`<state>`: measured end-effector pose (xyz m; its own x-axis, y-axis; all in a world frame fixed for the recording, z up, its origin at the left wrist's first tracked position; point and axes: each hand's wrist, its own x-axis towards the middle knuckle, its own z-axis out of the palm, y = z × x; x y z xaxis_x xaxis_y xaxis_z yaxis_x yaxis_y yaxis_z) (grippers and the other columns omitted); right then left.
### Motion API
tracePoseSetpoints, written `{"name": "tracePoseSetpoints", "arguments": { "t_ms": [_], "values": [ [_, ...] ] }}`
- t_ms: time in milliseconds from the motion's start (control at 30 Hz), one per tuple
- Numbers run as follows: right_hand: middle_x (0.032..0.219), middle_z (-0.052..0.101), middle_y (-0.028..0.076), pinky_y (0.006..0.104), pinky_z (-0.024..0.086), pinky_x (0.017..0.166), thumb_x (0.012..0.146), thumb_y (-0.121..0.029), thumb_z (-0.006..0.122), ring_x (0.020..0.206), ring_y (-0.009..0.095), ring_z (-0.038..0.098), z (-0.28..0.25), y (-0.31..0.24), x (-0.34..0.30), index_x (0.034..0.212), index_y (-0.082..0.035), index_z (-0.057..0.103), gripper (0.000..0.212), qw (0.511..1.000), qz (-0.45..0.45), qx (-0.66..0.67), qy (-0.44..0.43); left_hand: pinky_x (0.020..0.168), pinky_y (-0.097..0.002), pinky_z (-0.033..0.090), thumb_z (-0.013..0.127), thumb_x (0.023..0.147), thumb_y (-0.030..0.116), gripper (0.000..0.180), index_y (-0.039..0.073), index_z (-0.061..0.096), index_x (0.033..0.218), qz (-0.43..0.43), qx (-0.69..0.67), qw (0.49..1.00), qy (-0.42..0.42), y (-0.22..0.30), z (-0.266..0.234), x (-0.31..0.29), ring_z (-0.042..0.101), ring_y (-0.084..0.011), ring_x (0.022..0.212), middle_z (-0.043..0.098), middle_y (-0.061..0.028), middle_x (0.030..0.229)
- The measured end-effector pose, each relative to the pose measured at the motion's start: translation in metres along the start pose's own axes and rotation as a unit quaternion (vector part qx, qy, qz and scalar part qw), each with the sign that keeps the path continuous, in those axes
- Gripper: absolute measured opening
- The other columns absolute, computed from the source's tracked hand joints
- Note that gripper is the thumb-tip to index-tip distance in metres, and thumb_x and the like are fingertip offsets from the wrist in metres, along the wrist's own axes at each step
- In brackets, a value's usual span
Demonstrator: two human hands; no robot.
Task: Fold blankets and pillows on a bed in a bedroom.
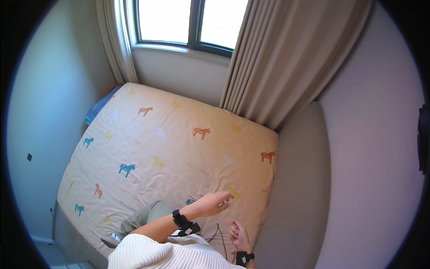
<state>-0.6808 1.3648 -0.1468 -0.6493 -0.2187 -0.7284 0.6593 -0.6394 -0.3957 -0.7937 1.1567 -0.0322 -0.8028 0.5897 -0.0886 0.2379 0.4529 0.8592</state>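
My left hand (210,204) reaches across my front, above the near right part of a bed sheet (179,148). Its fingers are loosely bent and a little apart, with nothing seen in them. Lower and to the right, my right hand (238,234) hovers by the bed's right side, its fingers curled in toward the palm; no object shows in it. The cream sheet covers the mattress and carries orange, teal and yellow horse prints. Each wrist wears a black band with a small box. Between the hands a thin dark cable (218,229) loops down.
A padded grey headboard (295,179) runs along the bed's right side. Beige curtains (277,58) hang beside a dark-framed window (192,27) at the far side. Something blue (99,107) sticks out at the far left corner. My bent leg (145,215) rests on the bed.
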Motion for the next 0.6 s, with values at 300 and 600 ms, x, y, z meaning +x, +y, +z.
{"name": "tracePoseSetpoints", "arguments": {
  "t_ms": [300, 600],
  "values": [
    [0.05, 0.037, -0.006, 0.0239, 0.024, 0.037, 0.088, -0.037, 0.055, 0.04, 0.008, 0.032, 0.089, 0.063, 0.011, 0.065, -0.018, 0.045, 0.032, 0.969, 0.046, 0.023, 0.243, 0.074, -0.0335, 0.048, 0.052, 0.091, 0.022, 0.025, 0.006, 0.057, 0.11, -0.162, -0.144, 0.971, 0.097, -0.14, -0.09, -0.066, 0.062, -0.0238, 0.084, 0.065, -0.0138, 0.092],
    [0.052, 0.035, -0.004, 0.02, 0.022, 0.034, 0.091, -0.033, 0.051, 0.035, 0.008, 0.029, 0.182, 0.163, 0.012, 0.074, -0.013, 0.046, 0.027, 0.941, -0.061, 0.246, 0.222, 0.078, -0.0289, 0.046, 0.045, 0.096, 0.025, 0.031, 0.003, 0.051, 0.117, -0.108, -0.383, 0.902, -0.169, -0.226, -0.138, -0.031, 0.058, -0.0133, 0.086, 0.062, -0.0049, 0.1]
  ]
}}
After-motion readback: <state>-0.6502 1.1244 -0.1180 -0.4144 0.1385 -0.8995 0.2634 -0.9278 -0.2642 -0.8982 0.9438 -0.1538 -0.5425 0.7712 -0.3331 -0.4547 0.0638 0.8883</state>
